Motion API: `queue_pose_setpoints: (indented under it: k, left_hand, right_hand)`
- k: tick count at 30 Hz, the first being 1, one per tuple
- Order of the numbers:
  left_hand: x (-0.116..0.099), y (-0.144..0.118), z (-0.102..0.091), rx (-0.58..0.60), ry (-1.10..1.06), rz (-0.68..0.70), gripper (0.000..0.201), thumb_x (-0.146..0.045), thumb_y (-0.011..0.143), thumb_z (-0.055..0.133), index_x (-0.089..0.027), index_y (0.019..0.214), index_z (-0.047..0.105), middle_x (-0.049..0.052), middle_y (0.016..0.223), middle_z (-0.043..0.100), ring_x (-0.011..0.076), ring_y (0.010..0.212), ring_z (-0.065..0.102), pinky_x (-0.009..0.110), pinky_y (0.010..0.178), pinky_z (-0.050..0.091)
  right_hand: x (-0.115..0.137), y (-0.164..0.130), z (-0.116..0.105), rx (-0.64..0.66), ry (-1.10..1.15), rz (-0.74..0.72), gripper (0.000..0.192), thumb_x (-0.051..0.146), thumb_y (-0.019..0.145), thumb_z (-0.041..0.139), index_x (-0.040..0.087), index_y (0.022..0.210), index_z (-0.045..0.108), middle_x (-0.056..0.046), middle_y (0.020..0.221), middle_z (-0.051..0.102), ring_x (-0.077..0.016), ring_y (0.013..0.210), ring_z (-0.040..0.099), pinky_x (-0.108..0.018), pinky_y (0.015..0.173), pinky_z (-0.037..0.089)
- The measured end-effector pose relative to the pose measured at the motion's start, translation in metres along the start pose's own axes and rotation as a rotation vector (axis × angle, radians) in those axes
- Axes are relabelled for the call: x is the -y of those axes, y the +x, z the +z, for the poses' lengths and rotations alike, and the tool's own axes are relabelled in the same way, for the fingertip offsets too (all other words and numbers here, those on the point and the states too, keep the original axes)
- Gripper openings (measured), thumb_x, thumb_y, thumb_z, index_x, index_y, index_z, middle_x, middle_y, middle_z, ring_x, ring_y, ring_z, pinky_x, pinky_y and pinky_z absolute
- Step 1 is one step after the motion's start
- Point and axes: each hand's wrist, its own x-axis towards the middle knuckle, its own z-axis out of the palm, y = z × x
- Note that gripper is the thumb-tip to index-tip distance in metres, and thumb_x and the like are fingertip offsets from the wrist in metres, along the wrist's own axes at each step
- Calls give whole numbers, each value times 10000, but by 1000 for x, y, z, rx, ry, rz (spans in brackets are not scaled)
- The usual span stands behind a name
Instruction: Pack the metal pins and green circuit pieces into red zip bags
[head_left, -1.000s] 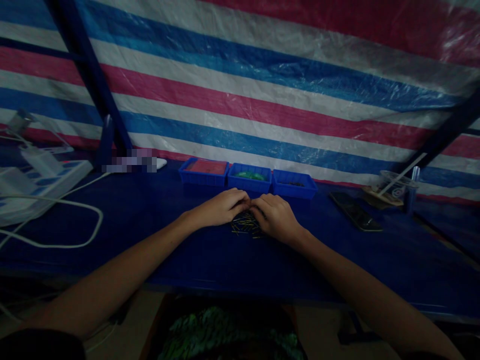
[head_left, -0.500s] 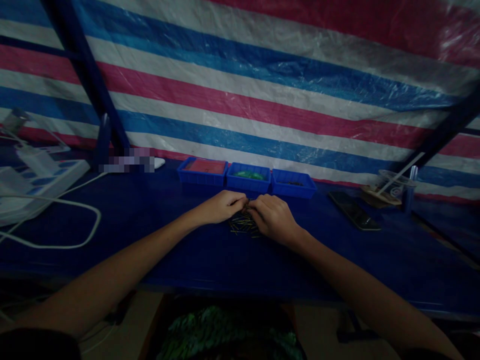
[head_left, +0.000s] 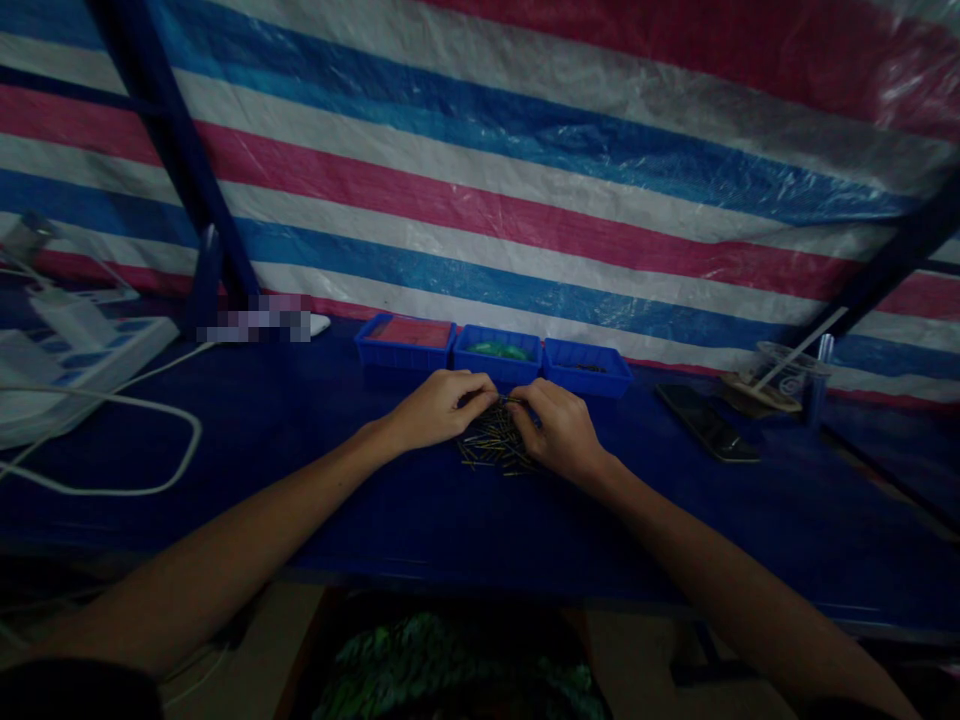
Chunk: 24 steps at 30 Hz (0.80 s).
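A small heap of thin yellowish pins lies on the dark blue table, just in front of three blue trays. My left hand and my right hand meet over the far side of the heap, fingertips pinched together on a pin or two between them. What exactly sits between the fingers is too small and dark to make out. The left tray holds something red, the middle tray something green, the right tray something dark.
A white power strip with plugs and a looping white cable lies at the left. A dark phone and a clear cup with a straw are at the right. A striped tarpaulin hangs behind the table.
Both hands have lifted slightly off the heap and drawn their fingertips together above its far edge, uncovering more of the pins.
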Motion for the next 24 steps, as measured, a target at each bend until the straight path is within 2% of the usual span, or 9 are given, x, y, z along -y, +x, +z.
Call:
queue_pose_setpoints:
  k: [3, 5, 9, 11, 13, 16, 21, 24]
  left_hand:
    - [2, 1, 0, 45, 52, 5, 260, -302, 894, 395, -161, 860, 611, 14, 730, 606, 122, 681, 537, 252, 644, 380]
    - [7, 0, 1, 78, 130, -29, 238, -317, 880, 427, -170, 936, 605, 28, 777, 616, 140, 727, 543, 266, 666, 384]
    - [21, -4, 3, 200, 296, -108, 187, -307, 807, 529, -192, 931, 609, 41, 842, 603, 172, 789, 529, 275, 654, 374]
    - [27, -6, 5, 255, 329, -122, 151, -276, 795, 532, -204, 899, 614, 42, 874, 600, 180, 816, 523, 275, 646, 367]
    - [30, -7, 6, 270, 349, -124, 132, -235, 799, 506, -202, 871, 611, 47, 879, 598, 188, 824, 518, 283, 644, 363]
    - [30, -7, 8, 251, 374, -107, 146, -184, 802, 452, -172, 827, 596, 63, 838, 593, 194, 792, 511, 301, 641, 363]
    - [25, -3, 2, 145, 315, -98, 182, -204, 831, 394, -156, 821, 568, 65, 818, 596, 186, 799, 509, 311, 700, 378]
    - [18, -1, -3, 105, 258, -57, 206, -213, 853, 364, -153, 827, 560, 62, 828, 596, 170, 789, 514, 307, 729, 379]
  right_hand:
    - [-2, 2, -5, -24, -37, 2, 269, 287, 899, 380, 169, 864, 619, -63, 752, 596, -163, 718, 536, -286, 681, 388]
    - [-14, 5, -9, -72, -73, 54, 291, 295, 899, 370, 172, 839, 627, -69, 741, 589, -169, 713, 532, -296, 687, 384]
    - [-64, 5, -15, -218, -243, 326, 320, 314, 898, 344, 152, 871, 619, -106, 801, 587, -215, 785, 532, -331, 706, 389]
    - [-89, 2, -15, -209, -345, 422, 320, 360, 865, 410, 122, 958, 603, -141, 889, 582, -253, 844, 526, -355, 716, 397]
    - [-103, -1, -14, -179, -378, 466, 348, 377, 845, 445, 99, 993, 593, -164, 926, 573, -276, 870, 524, -374, 727, 407]
    - [-91, -2, -9, -138, -276, 394, 313, 362, 845, 458, 120, 989, 593, -150, 935, 574, -271, 893, 527, -380, 761, 416]
    - [-31, 3, 0, 38, -6, 107, 276, 353, 843, 492, 154, 1018, 571, -100, 937, 587, -225, 912, 528, -350, 811, 418]
    - [-10, 3, 3, 115, 54, 4, 270, 338, 850, 493, 174, 1056, 551, -86, 957, 593, -209, 910, 529, -332, 788, 418]
